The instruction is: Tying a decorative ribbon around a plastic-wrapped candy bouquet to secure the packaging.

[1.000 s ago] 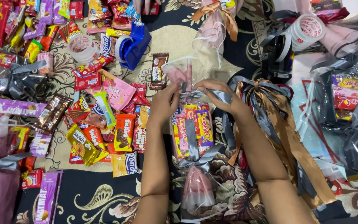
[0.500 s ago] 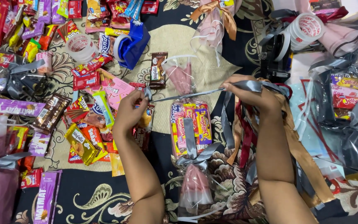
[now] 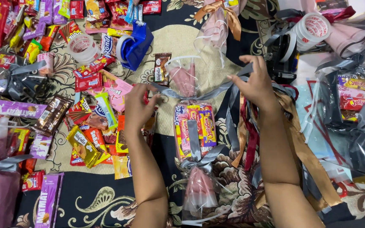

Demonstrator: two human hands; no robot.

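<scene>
- my left hand (image 3: 138, 107) pinches one end of a grey ribbon (image 3: 199, 93), fingers closed on it just above the scattered snack packs.
- my right hand (image 3: 256, 84) grips the other end of that ribbon, fingers curled shut around it, held a little higher and well apart from the left.
- the ribbon runs taut between my hands, wrapped around the upper neck of a clear candy bag (image 3: 194, 126) lying on the patterned cloth (image 3: 106, 202) between my forearms.
- the bag holds bright yellow and pink sweet packs in its middle; its lower neck is already tied with a grey bow (image 3: 199, 156), and pink paper shows in both ends.
- a bunch of loose ribbons (image 3: 292, 139), gold, red and grey, lies under my right forearm.
- a blue tape dispenser (image 3: 136, 44) sits above my left hand, with a heap of chocolate bars and wafers (image 3: 85, 126) to its left.
- finished wrapped bags (image 3: 355, 126) lie at the far right.
</scene>
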